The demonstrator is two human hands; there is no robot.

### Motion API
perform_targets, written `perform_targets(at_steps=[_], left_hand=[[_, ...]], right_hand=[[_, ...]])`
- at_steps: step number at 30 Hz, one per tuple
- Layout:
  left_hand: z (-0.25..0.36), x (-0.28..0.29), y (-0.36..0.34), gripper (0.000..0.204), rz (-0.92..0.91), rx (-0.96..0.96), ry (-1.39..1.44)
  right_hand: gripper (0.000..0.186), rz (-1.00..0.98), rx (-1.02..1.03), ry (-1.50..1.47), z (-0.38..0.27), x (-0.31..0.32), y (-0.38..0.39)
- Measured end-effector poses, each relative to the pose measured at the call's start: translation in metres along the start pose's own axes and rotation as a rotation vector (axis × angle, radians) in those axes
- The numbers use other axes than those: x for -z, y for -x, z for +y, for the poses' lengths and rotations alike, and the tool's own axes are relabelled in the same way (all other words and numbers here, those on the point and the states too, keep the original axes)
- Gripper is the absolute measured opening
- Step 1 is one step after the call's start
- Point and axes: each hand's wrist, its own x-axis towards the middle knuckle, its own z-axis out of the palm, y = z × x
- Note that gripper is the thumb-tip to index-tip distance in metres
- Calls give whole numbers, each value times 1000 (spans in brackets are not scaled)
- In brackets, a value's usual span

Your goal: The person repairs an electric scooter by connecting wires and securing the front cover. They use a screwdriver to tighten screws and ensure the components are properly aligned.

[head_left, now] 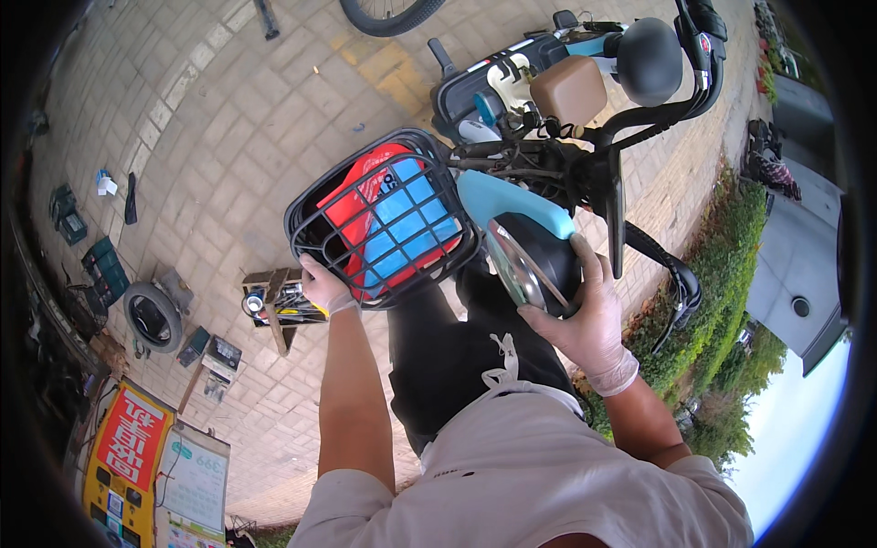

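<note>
My left hand (326, 285), in a thin pale glove, is closed on the near left corner of a black wire basket (306, 233). Inside the basket lie a red bag (343, 212) and a blue packet (411, 233), seen through the bars. My right hand (589, 320), gloved too, grips a round black headlight (539, 247) with a shiny lens, thumb on its near edge and fingers over its far side. A light blue body panel (516, 199) of the electric scooter sits directly above the headlight, and the basket is beside it.
The scooter's handlebar (653, 119), brown seat (568, 89) and exposed cables are beyond my hands. A wooden tool box (283, 310) stands on the paving near my left forearm. Further left lie a small wheel (153, 317) and dark cases (105, 271). A hedge (703, 274) runs along the right.
</note>
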Motion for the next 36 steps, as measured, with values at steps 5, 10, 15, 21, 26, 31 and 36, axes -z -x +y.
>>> perform_targets(at_steps=[5, 10, 15, 21, 26, 31, 36], left_hand=[[9, 6, 9, 71, -29, -5, -65], [9, 5, 9, 75, -20, 54, -30], [31, 31, 4, 74, -362, 191, 127], [117, 86, 41, 49, -593, -7, 0], [181, 55, 81, 51, -1141, -515, -290], [180, -10, 107, 79, -1442, -678, -659], [167, -19, 107, 83, -1456, -937, -956]], right_hand=[[107, -69, 123, 97, -20, 15, 11], [97, -350, 211, -30, -44, 33, 1], [98, -473, 76, -332, -29, -13, -25], [105, -473, -26, -536, -7, -65, -43], [100, -560, 8, -588, 41, -70, -61], [96, -462, -14, -709, 76, -105, -53], [87, -490, 88, -572, 101, -146, -61]])
